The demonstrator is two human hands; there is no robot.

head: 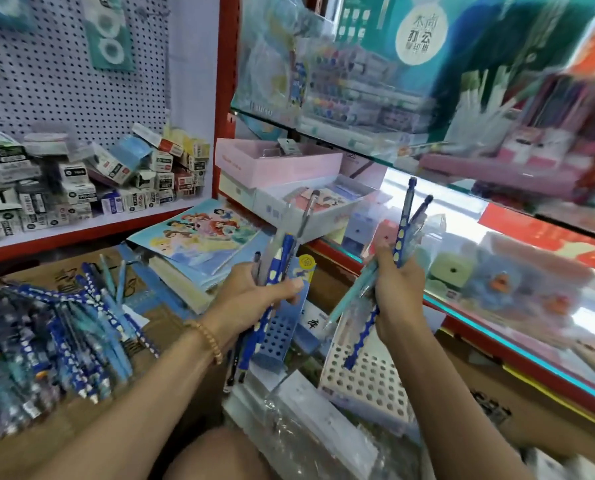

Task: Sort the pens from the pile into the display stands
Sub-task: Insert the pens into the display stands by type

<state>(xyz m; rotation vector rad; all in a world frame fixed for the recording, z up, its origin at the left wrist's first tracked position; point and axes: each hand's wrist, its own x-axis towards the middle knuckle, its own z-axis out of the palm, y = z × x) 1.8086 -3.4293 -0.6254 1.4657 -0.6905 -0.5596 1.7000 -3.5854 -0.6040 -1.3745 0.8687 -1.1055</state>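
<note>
Blue plastic pens with pale dimpled grips [400, 237] fan from my right hand [398, 289], fingers curled round them. My left hand [254, 296] grips more pens [284, 258] against a blue perforated stand [282, 336] (label unreadable).

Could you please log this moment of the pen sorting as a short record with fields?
left hand: left hand grips a bunch of dark blue pens
right hand: right hand grips mixed pens, dark blue and light blue
pile: pen pile lies on cardboard at the left
blue stand: blue stand, holes look unfilled, sits below the left hand
white stand: white stand, holes look unfilled, sits below the right hand
</note>
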